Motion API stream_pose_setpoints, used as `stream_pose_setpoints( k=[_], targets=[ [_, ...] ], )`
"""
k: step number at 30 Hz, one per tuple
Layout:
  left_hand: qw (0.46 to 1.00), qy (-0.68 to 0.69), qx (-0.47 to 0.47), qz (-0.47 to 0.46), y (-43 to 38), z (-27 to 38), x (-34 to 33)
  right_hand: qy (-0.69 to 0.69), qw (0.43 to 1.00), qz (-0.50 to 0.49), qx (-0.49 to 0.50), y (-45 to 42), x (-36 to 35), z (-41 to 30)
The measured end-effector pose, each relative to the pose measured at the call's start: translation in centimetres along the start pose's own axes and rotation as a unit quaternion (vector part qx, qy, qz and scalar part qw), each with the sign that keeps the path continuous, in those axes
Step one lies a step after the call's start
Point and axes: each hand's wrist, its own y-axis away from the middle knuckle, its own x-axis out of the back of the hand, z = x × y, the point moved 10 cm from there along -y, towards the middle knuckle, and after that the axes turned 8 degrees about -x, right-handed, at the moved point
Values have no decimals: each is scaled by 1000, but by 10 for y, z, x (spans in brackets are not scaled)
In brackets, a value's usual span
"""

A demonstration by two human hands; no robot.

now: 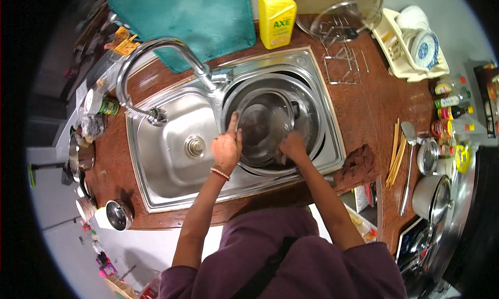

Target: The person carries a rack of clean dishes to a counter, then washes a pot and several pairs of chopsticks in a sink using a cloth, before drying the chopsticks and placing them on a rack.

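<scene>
A large round steel basin (314,131) sits in the right bowl of the stainless steel double sink (171,197). Inside it rests a smaller round metal pot (259,123) with a shiny rim and a dark fitting on its right side. My left hand (228,145) grips the pot's left rim, index finger pointing forward along it. Over the pot's lower right edge, my right hand (294,148) is curled and slightly blurred. Something small shows below its fingers, too unclear to name. The chrome faucet (156,43) arches over the left bowl with its drain (195,147).
A yellow detergent bottle (276,20) and a green cutting board (187,22) stand behind the sink. To the right are a wire rack (343,71), a dish rack (393,45), chopsticks (397,155), a spatula (408,162) and a lidded pot (427,195). A metal bowl (119,215) sits front left.
</scene>
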Motion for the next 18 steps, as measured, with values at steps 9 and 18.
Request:
stream_pose_setpoints(
  k=[9, 18],
  targets=[
    [978, -28, -146, 147, 28, 4, 50, -233, 968, -84, 32, -3, 0, 22],
    [907, -74, -309, 276, 59, 25, 103, -639, 712, -260, -130, -3, 37, 43]
  ],
)
